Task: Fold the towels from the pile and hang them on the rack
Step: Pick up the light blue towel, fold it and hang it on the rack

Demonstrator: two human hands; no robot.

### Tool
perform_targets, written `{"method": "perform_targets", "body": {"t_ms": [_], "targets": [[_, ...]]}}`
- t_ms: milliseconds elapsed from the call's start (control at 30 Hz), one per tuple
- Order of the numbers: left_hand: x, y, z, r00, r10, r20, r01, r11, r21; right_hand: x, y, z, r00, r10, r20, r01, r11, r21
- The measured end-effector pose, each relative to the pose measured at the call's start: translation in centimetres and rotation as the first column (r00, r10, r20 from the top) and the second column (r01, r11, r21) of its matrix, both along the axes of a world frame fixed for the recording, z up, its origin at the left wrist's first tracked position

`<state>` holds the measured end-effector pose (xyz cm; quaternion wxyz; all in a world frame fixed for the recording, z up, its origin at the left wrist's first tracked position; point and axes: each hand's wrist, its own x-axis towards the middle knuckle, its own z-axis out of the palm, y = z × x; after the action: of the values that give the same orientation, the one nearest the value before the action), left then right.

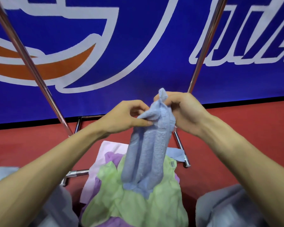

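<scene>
A light blue towel hangs bunched in long folds in front of me, its lower end resting on the pile. My left hand pinches its upper edge between thumb and fingers. My right hand grips the top corner, which sticks up above the fist. Below lies the pile: a light green towel on top, a purple towel and a pink towel under it. The chrome rack's two uprights rise on either side, its base bars on the floor.
The red floor meets a blue mat or banner with white and orange lettering behind the rack. A folded blue cloth lies by the rack's right foot. My grey-clad knees frame the pile.
</scene>
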<state>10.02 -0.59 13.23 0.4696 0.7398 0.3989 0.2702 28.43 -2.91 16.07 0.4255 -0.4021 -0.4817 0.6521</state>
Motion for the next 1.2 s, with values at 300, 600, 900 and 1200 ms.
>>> {"method": "perform_targets", "body": {"t_ms": [300,600,900,1200], "targets": [[-2.3,-1.1,-0.8,0.960,0.021,-0.278,0.014,0.992,0.122,-1.0,0.4,-0.5,0.970,-0.128,0.208,0.110,0.989,0.094],[-6.5,-1.7,0.3,0.944,0.201,-0.261,-0.122,0.949,0.290,-1.4,0.8,-1.8,0.774,-0.153,0.615,-0.077,0.940,0.332],[-7.8,-0.8,-0.4,0.896,0.310,-0.319,-0.163,0.896,0.412,0.5,1.2,-2.9,0.581,-0.361,0.730,-0.010,0.893,0.450],[-8.2,0.0,-0.9,0.814,0.245,-0.526,-0.111,0.955,0.273,1.6,2.3,-2.5,0.442,-0.641,0.628,0.251,0.760,0.599]]}}
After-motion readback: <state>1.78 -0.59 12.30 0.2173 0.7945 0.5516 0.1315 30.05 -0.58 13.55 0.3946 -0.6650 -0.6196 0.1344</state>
